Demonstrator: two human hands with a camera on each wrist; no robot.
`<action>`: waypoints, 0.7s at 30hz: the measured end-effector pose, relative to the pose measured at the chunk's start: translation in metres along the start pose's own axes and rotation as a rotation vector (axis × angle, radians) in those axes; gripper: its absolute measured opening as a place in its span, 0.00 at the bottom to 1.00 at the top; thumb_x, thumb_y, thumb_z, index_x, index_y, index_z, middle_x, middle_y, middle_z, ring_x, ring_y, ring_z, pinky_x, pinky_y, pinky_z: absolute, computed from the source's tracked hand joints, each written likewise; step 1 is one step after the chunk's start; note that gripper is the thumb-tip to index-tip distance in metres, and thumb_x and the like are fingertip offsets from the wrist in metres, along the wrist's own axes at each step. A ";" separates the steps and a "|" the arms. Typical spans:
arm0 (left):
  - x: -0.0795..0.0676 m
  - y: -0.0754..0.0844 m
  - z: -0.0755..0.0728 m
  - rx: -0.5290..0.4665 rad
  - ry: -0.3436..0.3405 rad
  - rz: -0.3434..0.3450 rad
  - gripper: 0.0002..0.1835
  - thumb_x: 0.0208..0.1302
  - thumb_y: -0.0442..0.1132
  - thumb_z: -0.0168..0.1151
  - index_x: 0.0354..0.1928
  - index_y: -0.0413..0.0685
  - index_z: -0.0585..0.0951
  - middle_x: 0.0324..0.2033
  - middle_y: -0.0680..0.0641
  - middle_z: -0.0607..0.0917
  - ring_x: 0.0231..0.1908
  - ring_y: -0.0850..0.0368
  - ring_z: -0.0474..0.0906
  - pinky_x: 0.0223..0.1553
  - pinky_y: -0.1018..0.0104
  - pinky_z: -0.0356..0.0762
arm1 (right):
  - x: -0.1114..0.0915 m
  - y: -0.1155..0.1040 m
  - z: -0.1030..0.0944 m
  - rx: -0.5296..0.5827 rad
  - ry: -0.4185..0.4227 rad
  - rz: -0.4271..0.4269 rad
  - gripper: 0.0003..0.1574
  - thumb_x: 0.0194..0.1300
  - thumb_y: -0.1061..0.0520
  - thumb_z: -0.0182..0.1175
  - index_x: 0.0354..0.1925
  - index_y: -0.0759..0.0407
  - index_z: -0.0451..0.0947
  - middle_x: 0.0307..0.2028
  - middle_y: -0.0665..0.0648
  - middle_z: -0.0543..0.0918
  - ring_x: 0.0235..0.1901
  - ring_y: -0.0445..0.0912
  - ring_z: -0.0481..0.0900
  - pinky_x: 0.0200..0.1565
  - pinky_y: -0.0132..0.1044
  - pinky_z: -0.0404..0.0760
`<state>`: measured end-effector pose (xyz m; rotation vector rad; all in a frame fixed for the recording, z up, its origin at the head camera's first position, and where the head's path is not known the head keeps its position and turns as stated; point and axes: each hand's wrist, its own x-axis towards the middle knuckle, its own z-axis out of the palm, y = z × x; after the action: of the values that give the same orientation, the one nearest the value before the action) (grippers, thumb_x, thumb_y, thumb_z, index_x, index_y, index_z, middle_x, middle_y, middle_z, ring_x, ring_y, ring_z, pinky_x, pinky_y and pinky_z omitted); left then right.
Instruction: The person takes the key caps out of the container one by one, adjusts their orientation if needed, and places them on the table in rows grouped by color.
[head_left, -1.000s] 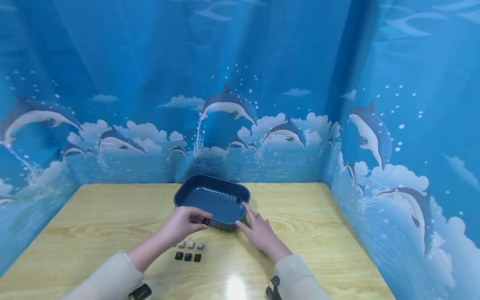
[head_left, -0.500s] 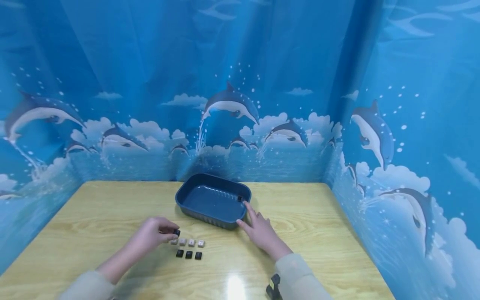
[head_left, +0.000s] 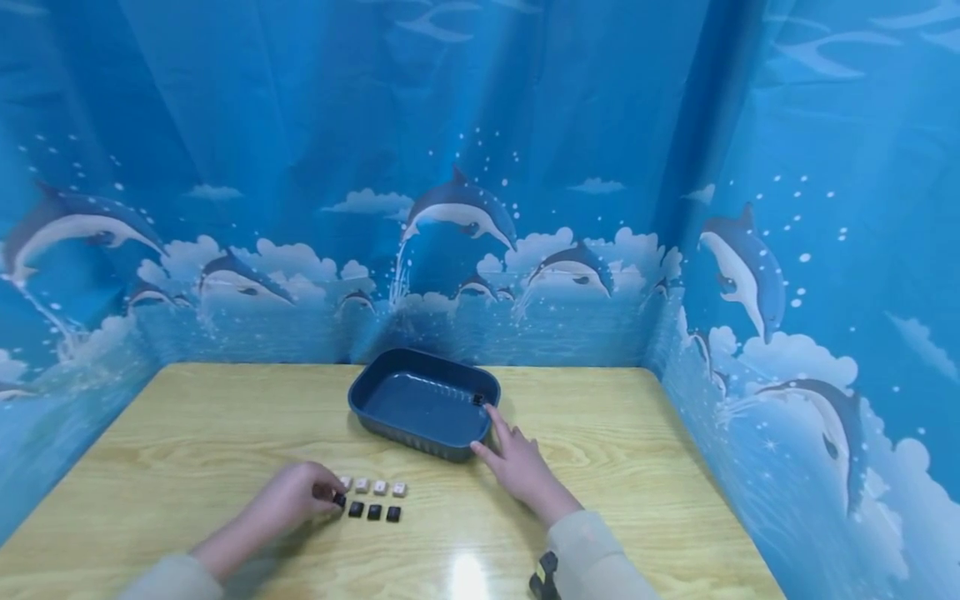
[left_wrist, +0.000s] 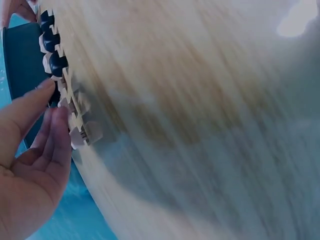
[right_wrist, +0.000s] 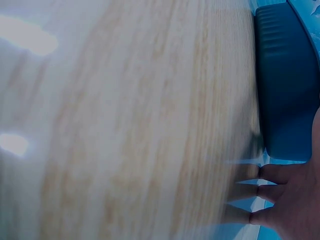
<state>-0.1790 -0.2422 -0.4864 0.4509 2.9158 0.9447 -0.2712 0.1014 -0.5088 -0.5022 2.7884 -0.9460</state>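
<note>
My left hand [head_left: 300, 493] pinches a black keycap [head_left: 340, 500] between thumb and fingers at the left end of a row of black keycaps [head_left: 374, 512]. In the left wrist view, the same hand [left_wrist: 37, 150] holds that keycap low, at or just over the table. Just behind lies a row of white keycaps [head_left: 380, 487]. My right hand [head_left: 522, 468], fingers extended, rests at the near right corner of a dark blue basin [head_left: 408, 435]. Inside the basin, close to the index fingertip, sits a small black piece [head_left: 477, 400]. The right wrist view shows the spread fingers [right_wrist: 272, 192] beside the basin's wall.
The wood-grain table [head_left: 615, 467] reaches back to a blue curtain [head_left: 300, 125] printed with dolphins, which also lines the right side. A bright glare spot [head_left: 468, 575] lies on the table's near part. A black device [head_left: 545, 575] is at the right sleeve.
The left hand has left the basin's front wall with a black keycap, moved left and toward me, and lowered it at the left end of the black row. The right hand stays put.
</note>
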 end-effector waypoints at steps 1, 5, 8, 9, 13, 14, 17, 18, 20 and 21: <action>0.000 0.000 0.001 0.005 0.002 0.000 0.12 0.43 0.31 0.76 0.33 0.43 0.86 0.24 0.59 0.81 0.24 0.68 0.73 0.27 0.70 0.75 | 0.000 0.000 0.000 -0.001 0.003 -0.003 0.48 0.70 0.28 0.44 0.78 0.39 0.39 0.69 0.63 0.63 0.69 0.69 0.53 0.66 0.68 0.40; -0.001 -0.002 0.006 0.017 0.002 -0.012 0.11 0.42 0.30 0.76 0.32 0.42 0.86 0.22 0.59 0.79 0.23 0.69 0.71 0.26 0.71 0.74 | 0.001 0.001 0.002 0.005 0.004 0.002 0.47 0.70 0.29 0.44 0.78 0.38 0.38 0.69 0.63 0.63 0.69 0.68 0.53 0.66 0.68 0.39; -0.002 -0.002 0.008 0.029 0.000 -0.032 0.12 0.42 0.29 0.75 0.32 0.42 0.85 0.22 0.59 0.78 0.23 0.68 0.71 0.26 0.70 0.74 | 0.000 0.001 0.003 0.007 0.000 0.003 0.47 0.70 0.29 0.44 0.78 0.38 0.38 0.70 0.63 0.63 0.69 0.68 0.52 0.66 0.68 0.38; -0.002 -0.002 0.008 0.035 -0.002 -0.037 0.12 0.42 0.29 0.75 0.32 0.42 0.85 0.22 0.59 0.79 0.23 0.68 0.71 0.26 0.70 0.74 | 0.000 0.001 0.003 0.006 0.000 0.002 0.47 0.70 0.29 0.44 0.78 0.38 0.38 0.70 0.63 0.63 0.69 0.68 0.53 0.66 0.68 0.38; -0.003 -0.004 0.007 0.043 -0.013 -0.039 0.12 0.43 0.27 0.74 0.33 0.44 0.85 0.23 0.60 0.79 0.24 0.68 0.72 0.27 0.70 0.75 | 0.000 0.001 0.003 0.006 -0.001 0.004 0.47 0.70 0.29 0.44 0.78 0.38 0.38 0.70 0.63 0.62 0.69 0.68 0.53 0.66 0.67 0.38; -0.003 -0.004 0.007 0.044 -0.017 -0.041 0.12 0.44 0.27 0.73 0.33 0.44 0.85 0.23 0.60 0.79 0.24 0.68 0.72 0.28 0.70 0.76 | 0.000 0.001 0.003 0.004 0.000 0.002 0.47 0.70 0.29 0.44 0.78 0.38 0.38 0.70 0.63 0.62 0.69 0.68 0.53 0.66 0.67 0.39; -0.002 -0.004 0.007 0.043 -0.018 -0.049 0.12 0.44 0.26 0.73 0.33 0.45 0.85 0.23 0.60 0.79 0.24 0.68 0.73 0.28 0.70 0.76 | 0.000 0.002 0.003 0.001 0.004 -0.003 0.47 0.71 0.29 0.44 0.78 0.39 0.38 0.70 0.63 0.62 0.69 0.69 0.53 0.66 0.68 0.39; -0.002 -0.005 0.007 0.043 -0.020 -0.050 0.13 0.43 0.26 0.73 0.33 0.45 0.85 0.23 0.60 0.79 0.24 0.68 0.73 0.28 0.70 0.76 | 0.001 0.002 0.003 -0.002 0.005 -0.003 0.47 0.71 0.30 0.44 0.78 0.39 0.38 0.70 0.63 0.62 0.69 0.69 0.53 0.66 0.68 0.39; -0.002 -0.004 0.007 0.040 -0.020 -0.047 0.13 0.43 0.26 0.72 0.33 0.45 0.85 0.23 0.60 0.79 0.24 0.68 0.73 0.28 0.70 0.76 | 0.001 0.002 0.003 -0.006 0.008 -0.006 0.47 0.71 0.30 0.44 0.78 0.39 0.39 0.70 0.64 0.62 0.68 0.69 0.54 0.66 0.68 0.40; -0.002 -0.004 0.007 0.036 -0.019 -0.049 0.13 0.43 0.26 0.72 0.33 0.45 0.84 0.23 0.60 0.79 0.24 0.68 0.73 0.28 0.70 0.76 | 0.001 0.002 0.003 -0.007 0.009 -0.005 0.47 0.71 0.30 0.44 0.78 0.39 0.39 0.70 0.63 0.62 0.68 0.69 0.54 0.66 0.68 0.40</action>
<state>-0.1771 -0.2420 -0.4948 0.3866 2.9163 0.8787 -0.2722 0.1008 -0.5127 -0.5073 2.8002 -0.9421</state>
